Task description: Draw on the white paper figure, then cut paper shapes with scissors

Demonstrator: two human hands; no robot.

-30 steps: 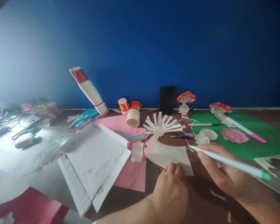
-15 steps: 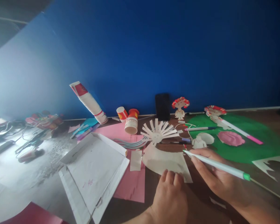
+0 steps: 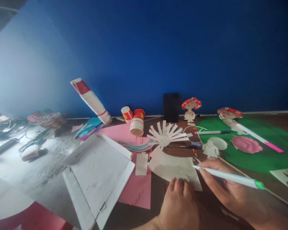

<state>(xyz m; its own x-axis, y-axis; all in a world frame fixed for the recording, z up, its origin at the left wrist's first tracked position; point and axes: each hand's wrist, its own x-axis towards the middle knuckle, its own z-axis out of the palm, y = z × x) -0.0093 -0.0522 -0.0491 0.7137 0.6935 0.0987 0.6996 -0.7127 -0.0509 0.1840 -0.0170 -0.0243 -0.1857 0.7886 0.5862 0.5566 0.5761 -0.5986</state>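
Marker (image 3: pixel 232 177), white with green tip and green end, is pinched between thumb and fingers of the right hand (image 3: pixel 232 196); grip narrow, barrel slanting down to the left. I've got the tip right at the right-hand part of the white paper piece (image 3: pixel 169 166); can't tell if it's touching. Left hand (image 3: pixel 180 204) lies on that piece's near edge, back up, fingers bent and close together; thumb hidden, so I can't tell if it grips or only presses. Paper is flat on the dark bench (image 3: pixel 156 196), curved on its left side. Just beyond it: fringed paper cutout (image 3: pixel 163 140) with a drawn face. Left of it: small paper strip (image 3: pixel 141 164) on a pink sheet (image 3: pixel 142 195), then a shallow white box lid (image 3: pixel 100 172) overlapping the sheet. Right side, past the right hand: white paper figure (image 3: pixel 210 149), pink paper oval (image 3: pixel 247 144) and pink-capped marker (image 3: pixel 256 135) near or on the green disc (image 3: pixel 276 129). Back of bench: tall cup stack (image 3: pixel 93 102) tilted against the blue wall (image 3: pixel 144 48), and a paper doll (image 3: pixel 189 115) upright, red-and-white hair.
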